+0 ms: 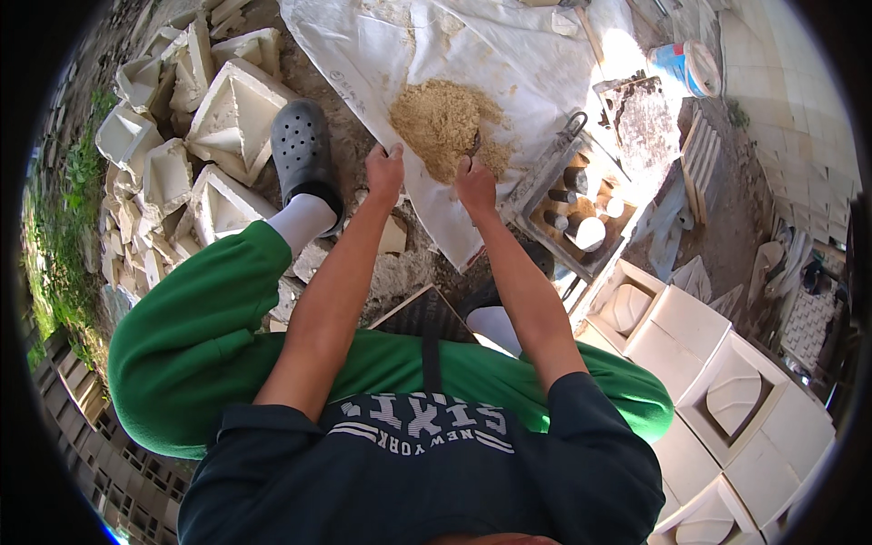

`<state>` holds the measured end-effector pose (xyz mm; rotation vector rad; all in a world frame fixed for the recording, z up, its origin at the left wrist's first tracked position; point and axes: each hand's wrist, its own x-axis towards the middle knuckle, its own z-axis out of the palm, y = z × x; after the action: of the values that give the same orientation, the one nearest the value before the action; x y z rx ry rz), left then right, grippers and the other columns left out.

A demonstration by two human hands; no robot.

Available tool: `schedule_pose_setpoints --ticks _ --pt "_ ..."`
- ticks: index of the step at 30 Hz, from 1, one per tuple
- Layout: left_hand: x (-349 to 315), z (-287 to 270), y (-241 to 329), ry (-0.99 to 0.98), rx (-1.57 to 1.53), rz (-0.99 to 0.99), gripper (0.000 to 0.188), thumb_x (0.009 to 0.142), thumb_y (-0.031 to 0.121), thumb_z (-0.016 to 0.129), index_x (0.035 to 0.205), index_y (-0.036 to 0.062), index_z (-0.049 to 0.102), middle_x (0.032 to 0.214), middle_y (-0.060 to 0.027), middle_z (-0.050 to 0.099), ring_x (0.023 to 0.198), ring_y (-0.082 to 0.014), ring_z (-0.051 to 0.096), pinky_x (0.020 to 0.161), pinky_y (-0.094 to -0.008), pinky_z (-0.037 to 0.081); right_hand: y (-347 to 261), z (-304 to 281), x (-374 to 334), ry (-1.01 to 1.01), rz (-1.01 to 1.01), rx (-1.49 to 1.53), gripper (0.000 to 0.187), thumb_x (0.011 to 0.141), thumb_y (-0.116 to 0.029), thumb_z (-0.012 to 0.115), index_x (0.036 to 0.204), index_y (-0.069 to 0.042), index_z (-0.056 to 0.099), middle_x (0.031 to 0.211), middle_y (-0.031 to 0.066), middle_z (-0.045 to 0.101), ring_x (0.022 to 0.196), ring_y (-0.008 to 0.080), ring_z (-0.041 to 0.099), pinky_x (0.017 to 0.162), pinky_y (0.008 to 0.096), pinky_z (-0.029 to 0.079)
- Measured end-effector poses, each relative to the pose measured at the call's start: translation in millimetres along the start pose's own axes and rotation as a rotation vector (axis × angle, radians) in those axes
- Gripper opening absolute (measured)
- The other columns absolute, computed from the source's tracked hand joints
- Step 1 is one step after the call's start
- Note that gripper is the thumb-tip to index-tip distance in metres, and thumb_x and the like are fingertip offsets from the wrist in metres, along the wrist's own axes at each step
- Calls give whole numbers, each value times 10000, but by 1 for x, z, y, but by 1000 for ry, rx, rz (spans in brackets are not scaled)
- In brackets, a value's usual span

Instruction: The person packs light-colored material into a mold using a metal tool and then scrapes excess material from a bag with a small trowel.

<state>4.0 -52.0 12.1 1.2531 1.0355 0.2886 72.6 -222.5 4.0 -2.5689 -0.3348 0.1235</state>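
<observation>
A heap of tan sand (436, 123) lies on a white plastic sheet (345, 41) spread on the ground in front of me. My left hand (385, 173) is closed at the sheet's left edge, its thumb and fingers pinching that edge. My right hand (476, 189) is closed at the near side of the heap. A small dark tool (475, 143) sticks out beyond its fingers into the sand; its shape is mostly hidden.
Broken white mould pieces (241, 113) are piled at the left. A metal frame box (536, 213) with dark cylinders stands to the right. White block moulds (695, 322) sit at the lower right, a bucket (686, 68) at the far right. My clog (304, 150) is beside the sheet.
</observation>
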Motion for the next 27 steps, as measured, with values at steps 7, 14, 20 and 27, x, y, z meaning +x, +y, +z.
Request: schedule_pose_setpoints --ticks 7,14,20,27 --pt "-2 -9 6 -24 -104 -1 148 904 86 586 976 -40 615 812 -44 619 701 -112 522 637 -293 438 -21 -35 -15 -22 -7 -51 373 946 -324 421 959 19 566 947 259 618 804 420 609 684 515 480" --pt "-1 -9 3 -41 -110 -66 153 894 94 590 971 -36 611 769 -33 591 674 -95 490 610 -288 418 12 -20 36 226 514 69 400 943 -292 386 888 55 577 875 300 616 819 478 590 739 525 459" --pt "4 -6 2 -13 -56 -15 172 886 103 589 973 -43 608 749 -40 586 657 -124 503 618 -310 428 3 -23 34 20 231 -76 375 932 -280 392 857 21 603 859 254 637 804 444 614 739 519 480" --pt "9 -12 9 13 -169 -43 193 895 93 592 1032 -43 611 818 -58 626 654 -122 542 590 -286 438 -17 -33 43 -69 108 -176 340 919 -298 412 925 -12 595 944 223 634 841 412 624 739 520 490"
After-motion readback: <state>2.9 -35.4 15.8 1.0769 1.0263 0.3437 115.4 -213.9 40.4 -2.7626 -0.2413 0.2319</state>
